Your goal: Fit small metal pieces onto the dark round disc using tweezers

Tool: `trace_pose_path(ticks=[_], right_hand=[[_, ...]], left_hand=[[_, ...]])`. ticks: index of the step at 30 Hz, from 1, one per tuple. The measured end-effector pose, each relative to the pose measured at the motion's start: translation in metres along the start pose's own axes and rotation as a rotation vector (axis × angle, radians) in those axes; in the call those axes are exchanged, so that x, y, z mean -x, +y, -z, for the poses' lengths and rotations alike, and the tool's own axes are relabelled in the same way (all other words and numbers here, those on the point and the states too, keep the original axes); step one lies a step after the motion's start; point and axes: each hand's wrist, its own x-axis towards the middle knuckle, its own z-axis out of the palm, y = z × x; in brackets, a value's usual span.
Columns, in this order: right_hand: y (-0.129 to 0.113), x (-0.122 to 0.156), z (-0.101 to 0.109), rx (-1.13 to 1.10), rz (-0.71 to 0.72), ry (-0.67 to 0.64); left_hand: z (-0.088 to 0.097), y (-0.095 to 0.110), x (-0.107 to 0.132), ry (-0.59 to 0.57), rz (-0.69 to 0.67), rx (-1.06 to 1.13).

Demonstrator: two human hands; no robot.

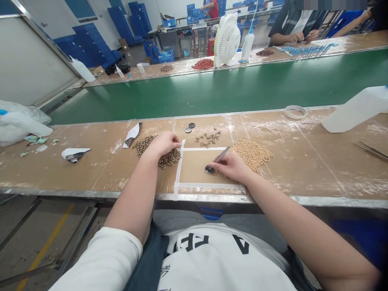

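Note:
My right hand (pixel 233 165) grips metal tweezers (pixel 222 154) like a pen. Beneath their lower end lies a small dark round disc (pixel 209 169), inside a taped rectangle on the work surface. Some tiny gold-coloured bits lie beside the disc. Over the right part of a pile of small brass-coloured parts (pixel 166 159) is my left hand (pixel 163 143), its fingers pinched together. What is between those fingertips, if anything, is too small to tell. Right of the taped rectangle spreads a pile of tan beads (pixel 253 154). Several loose brass pieces (pixel 208 139) lie just behind the rectangle.
Two round discs (pixel 190 127) lie behind the taped area. A white bottle (pixel 354 109), a tape ring (pixel 295 112) and another pair of tweezers (pixel 372 150) are at right. Beyond runs a green conveyor belt (pixel 182 101), with a fan (pixel 227 40) and a co-worker's hands (pixel 303 37) across it.

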Motion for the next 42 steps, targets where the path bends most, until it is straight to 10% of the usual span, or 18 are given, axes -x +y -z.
trace_pose_path(ticks=[13,21,31,42], right_hand=[[0.002,-0.001,-0.002,0.052,-0.006,-0.016],[0.0,0.002,0.003,-0.203,-0.099,0.07],[-0.008,-0.012,0.015,-0.428,-0.117,0.649],[0.003,-0.02,0.021,-0.399,-0.154,0.737]], left_hand=[[-0.022,0.053,-0.017,0.051,-0.154,0.765],[-0.064,0.086,-0.04,-0.233,-0.213,1.391],[-0.103,0.1,-0.035,-0.232,-0.149,1.364],[-0.109,0.105,-0.034,-0.208,-0.246,1.316]])
